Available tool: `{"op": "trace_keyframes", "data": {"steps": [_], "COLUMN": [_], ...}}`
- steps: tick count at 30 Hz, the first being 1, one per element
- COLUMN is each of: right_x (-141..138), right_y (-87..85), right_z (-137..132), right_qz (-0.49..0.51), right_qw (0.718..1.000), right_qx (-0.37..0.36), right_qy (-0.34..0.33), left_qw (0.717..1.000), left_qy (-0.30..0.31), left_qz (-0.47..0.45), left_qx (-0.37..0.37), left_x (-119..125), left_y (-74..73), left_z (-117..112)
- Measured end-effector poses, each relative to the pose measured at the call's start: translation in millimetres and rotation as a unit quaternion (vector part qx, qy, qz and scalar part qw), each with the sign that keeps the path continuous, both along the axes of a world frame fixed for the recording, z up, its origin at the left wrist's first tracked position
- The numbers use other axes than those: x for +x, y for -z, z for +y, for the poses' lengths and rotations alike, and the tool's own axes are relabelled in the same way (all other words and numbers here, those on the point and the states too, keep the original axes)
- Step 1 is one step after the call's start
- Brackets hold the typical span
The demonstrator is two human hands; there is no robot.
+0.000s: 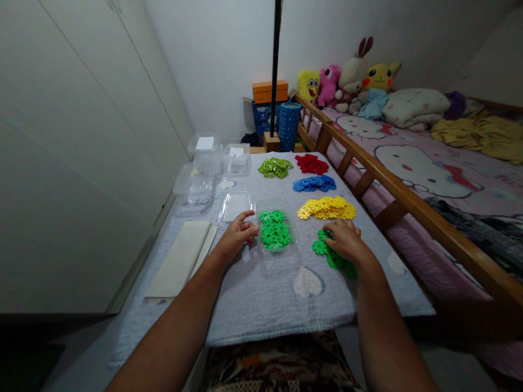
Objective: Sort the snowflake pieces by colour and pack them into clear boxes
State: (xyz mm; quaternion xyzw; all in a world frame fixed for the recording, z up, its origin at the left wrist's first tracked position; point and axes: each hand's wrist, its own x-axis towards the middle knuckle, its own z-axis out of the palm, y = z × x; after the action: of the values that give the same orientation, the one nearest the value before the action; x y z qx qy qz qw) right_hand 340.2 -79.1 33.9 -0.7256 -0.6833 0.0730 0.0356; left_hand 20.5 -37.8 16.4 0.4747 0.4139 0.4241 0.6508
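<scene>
My left hand (237,234) rests against the left rim of a clear plastic box (292,246) that holds several bright green snowflake pieces (274,230); its fingers curl loosely on the rim. My right hand (346,239) lies palm down on a loose pile of green pieces (335,260) to the right of the box, fingers bent over them. Whether it holds any piece is hidden under the hand.
Yellow (327,208), blue (314,183), red (311,163) and lime (275,167) piles lie on the grey cloth (253,299). A lid (234,207), other clear boxes (204,163) and folded paper (182,256) sit left. A bed rail (408,201) runs right; a pole (275,71) stands behind.
</scene>
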Motion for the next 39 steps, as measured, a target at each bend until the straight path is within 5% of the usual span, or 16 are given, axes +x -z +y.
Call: {"op": "trace_keyframes", "data": {"steps": [20,27,33,39], "right_x": [0.3,0.7,-46.2,-93.9], "right_y": [9.2,-19.0,-51.3,-38.5], "right_z": [6.7,3.4,11.1,22.5], "right_qz": [0.035,0.197,0.305,0.211], "right_qw": [0.999,0.98,0.935,0.952], "right_qx": [0.034,0.039,0.129,0.117], "right_qy": [-0.001,-0.013,-0.124,-0.189], "left_qw": [1.0,1.0,1.0,1.0], "left_qy": [-0.004,-0.004,-0.005,-0.004], "left_qz": [0.003,-0.004,-0.007,-0.013], "left_qx": [0.006,-0.002,-0.01,-0.005], "left_x": [0.7,1.0,1.6,0.9], "left_y": [-0.6,-2.3,-2.6,-0.8], "left_z": [-0.3,-0.8,-1.5,-0.9]}}
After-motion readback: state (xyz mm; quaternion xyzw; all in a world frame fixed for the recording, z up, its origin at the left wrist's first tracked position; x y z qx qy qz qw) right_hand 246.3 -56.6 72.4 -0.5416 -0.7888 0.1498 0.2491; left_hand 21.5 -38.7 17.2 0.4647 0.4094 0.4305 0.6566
